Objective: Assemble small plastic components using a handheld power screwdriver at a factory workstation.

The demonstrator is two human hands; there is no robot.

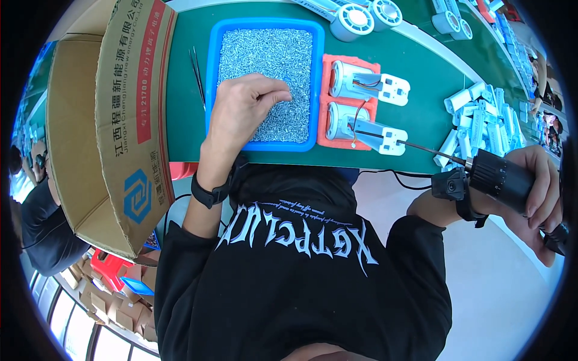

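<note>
My left hand (pixel 250 108) is over a blue tray (pixel 320 90) filled with small silver screws (pixel 265 51). Its thumb and fingertips are pinched together; whatever they hold is too small to make out. In my right hand (pixel 539 192) is a black electric screwdriver (pixel 501 174), wrapped by the fingers. Its long thin bit (pixel 430 149) points left across the nearer of two white and pale blue housings (pixel 346 123), over its handle. The farther housing (pixel 349 81) lies beside it, and both sit in an orange holder (pixel 324 135) with thin wires showing.
A tall open cardboard box (pixel 135 120) stands at the left, with black tweezers (pixel 197 78) between it and the tray. Several white and blue parts (pixel 481 120) are heaped at the right. Round-headed white devices (pixel 352 21) lie at the back. Another person (pixel 45 222) is at far left.
</note>
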